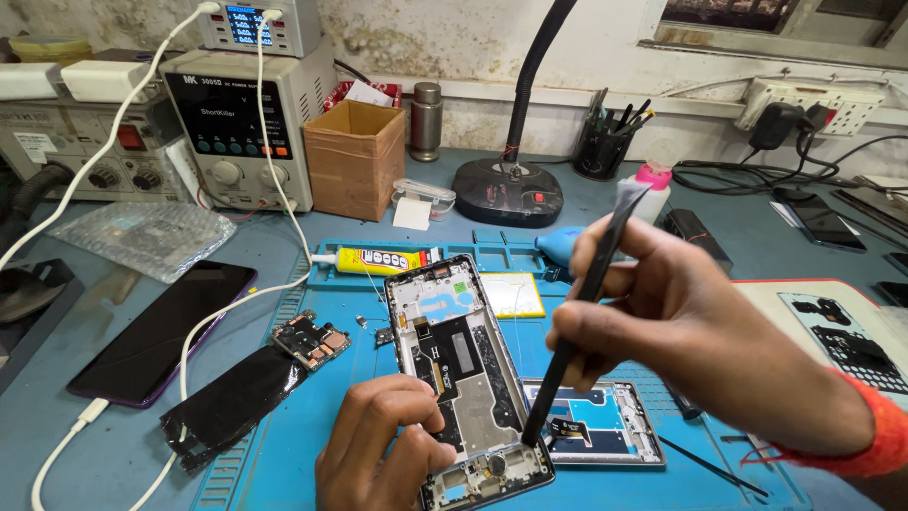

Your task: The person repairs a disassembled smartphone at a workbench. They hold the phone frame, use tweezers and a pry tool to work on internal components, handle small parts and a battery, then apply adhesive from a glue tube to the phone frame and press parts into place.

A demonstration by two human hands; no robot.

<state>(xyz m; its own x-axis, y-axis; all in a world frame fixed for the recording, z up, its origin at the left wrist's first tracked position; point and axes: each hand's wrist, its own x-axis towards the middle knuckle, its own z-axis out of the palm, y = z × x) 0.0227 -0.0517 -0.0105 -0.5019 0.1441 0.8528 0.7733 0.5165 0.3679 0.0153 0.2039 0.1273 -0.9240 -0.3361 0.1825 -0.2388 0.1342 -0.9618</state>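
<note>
opened phone frame (463, 364) lies back-up on the blue mat (284, 454), tilted w/ bottom end toward the person, prob so the lower section sits right under both hands. left hand (383, 445) clamps its lower left edge: fingers curled over the rim, thumb pressed on the inner plate, grip closed on the frame, looks like it's there to stop it sliding. right hand (662, 322) holds a black brush tool (582, 312) pen-style, fingers pinched tight round the shaft mid-length, bristle end up, thin end down and touching the frame's inside near the bottom right, just above the small round part. steep angle gives a fine point of contact.

around it: second frame part (605, 426) flat on the mat just right of the phone frame, partly behind the tool. small circuit board (312, 341) and black film strip (232, 402) to the left, set apart from the work area. glue tube (378, 260) lies across the mat's top edge. dark phone (156, 336) on the worktop (95, 445) left of the mat, white cable (218, 322) running past it. bench power supply (236, 123), cardboard box (352, 156), lamp base (506, 189), pen cup (602, 147) along the back wall. orange band at right wrist.
</note>
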